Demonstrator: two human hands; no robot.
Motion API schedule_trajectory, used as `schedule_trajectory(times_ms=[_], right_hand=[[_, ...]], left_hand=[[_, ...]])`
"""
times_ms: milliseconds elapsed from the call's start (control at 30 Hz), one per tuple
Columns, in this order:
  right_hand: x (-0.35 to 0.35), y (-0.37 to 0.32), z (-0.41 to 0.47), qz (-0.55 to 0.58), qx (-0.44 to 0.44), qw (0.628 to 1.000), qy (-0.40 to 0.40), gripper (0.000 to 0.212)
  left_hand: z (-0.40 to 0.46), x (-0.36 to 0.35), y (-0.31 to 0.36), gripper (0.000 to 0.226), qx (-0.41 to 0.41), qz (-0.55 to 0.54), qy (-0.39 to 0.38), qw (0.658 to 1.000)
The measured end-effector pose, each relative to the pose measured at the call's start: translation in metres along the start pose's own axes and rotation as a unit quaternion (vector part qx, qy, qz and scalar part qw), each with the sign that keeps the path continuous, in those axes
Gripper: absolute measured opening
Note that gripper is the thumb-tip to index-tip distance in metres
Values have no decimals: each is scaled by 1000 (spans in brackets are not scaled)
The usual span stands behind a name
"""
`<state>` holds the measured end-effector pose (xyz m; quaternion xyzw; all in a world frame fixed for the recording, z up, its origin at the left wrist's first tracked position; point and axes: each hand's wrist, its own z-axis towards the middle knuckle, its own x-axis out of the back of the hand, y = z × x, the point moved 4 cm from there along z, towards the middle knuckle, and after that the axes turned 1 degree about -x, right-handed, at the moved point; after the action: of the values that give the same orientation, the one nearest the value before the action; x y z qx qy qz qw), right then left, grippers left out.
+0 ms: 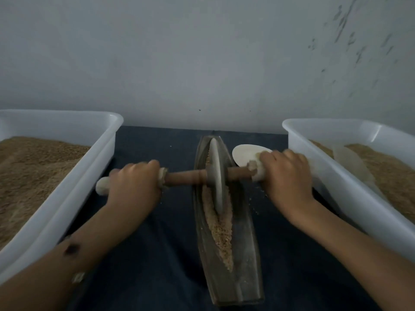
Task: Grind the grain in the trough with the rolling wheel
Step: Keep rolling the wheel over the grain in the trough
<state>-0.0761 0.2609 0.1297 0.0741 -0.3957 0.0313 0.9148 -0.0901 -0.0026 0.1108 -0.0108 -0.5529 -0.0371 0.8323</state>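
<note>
Your left hand (134, 178) is wrapped over the near-left stretch of the brown wooden axle (184, 177), fingers curled round it; your right hand (286, 173) grasps the axle's pale right end the same way. Holding both ends level likely keeps the grey stone disc wheel (216, 176) upright in its groove, so the load falls on the rim and not to one side. The wheel stands in the far half of the long, boat-shaped grey trough (244, 254), which lies lengthwise away from you on the dark blue cloth (157, 254). The tan crushed grain (222, 232) lies banked along the channel, most of it on your side of the wheel, so a pull toward you looks the useful stroke. A few crumbs have spilled onto the cloth by the right rim. White plastic tubs of grain flank the trough, left (74, 189) and right (336, 173), within reach for refilling. A pale flat oval scoop (244, 153) lies just beyond your right hand.
</note>
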Motion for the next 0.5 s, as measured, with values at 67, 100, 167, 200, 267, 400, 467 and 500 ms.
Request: schedule_trajectory(times_ms=[67, 100, 167, 200, 267, 400, 467, 500], right_hand=[[-16, -2, 21, -26, -7, 1000, -4, 21], [-22, -3, 30, -37, -12, 999, -4, 21], [-29, -3, 38, -47, -22, 999, -1, 21], [-30, -3, 38, -46, -27, 999, -1, 21], [-27, -2, 29, -31, -30, 999, 4, 21], [-6, 3, -4, 22, -26, 999, -27, 21], [10, 4, -23, 38, -17, 998, -51, 27], [19, 5, -32, 41, -12, 998, -55, 30]], left_hand=[[19, -10, -1, 19, 26, -5, 1, 1000], [27, -13, -1, 17, 31, -1, 4, 1000], [36, -16, -1, 18, 32, 11, 18, 999], [37, -17, -1, 19, 27, 15, 29, 999], [33, -15, -1, 23, 6, 23, 50, 998], [3, 3, 3, 29, -45, 44, 63, 996], [-21, 18, 5, 32, -72, 50, 60, 994], [-34, 27, 7, 36, -96, 51, 61, 992]])
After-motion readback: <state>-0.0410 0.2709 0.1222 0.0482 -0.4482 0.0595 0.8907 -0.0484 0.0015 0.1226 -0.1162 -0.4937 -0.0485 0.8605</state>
